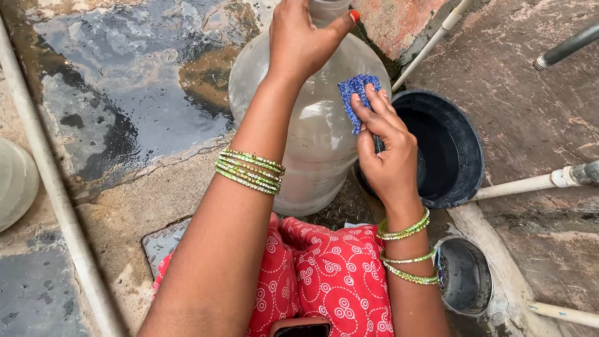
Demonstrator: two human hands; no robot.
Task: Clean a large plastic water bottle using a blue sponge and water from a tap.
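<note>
Two hands worked on one large translucent water jug [312, 134] that stood on the wet stone floor [125, 93], just in front of the person's knees in red patterned cloth [324, 274]. The left hand [299, 43] had its grip wrapped about the jug's neck, thumb across the front, steadying it. The right hand [384, 153] pinched a blue scrubbing pad [357, 93] between fingertips and thumb and pressed it against the jug's upper right shoulder. Judging by this, scrubbing of the outside was under way near the top; the lower body looked cloudy and wet, and whether it had been cleaned could not be told. No label or print showed on the jug. A dark round bucket [465, 134] sat just beside it on the right, with a smaller metal pot [465, 278] near the right wrist.
</note>
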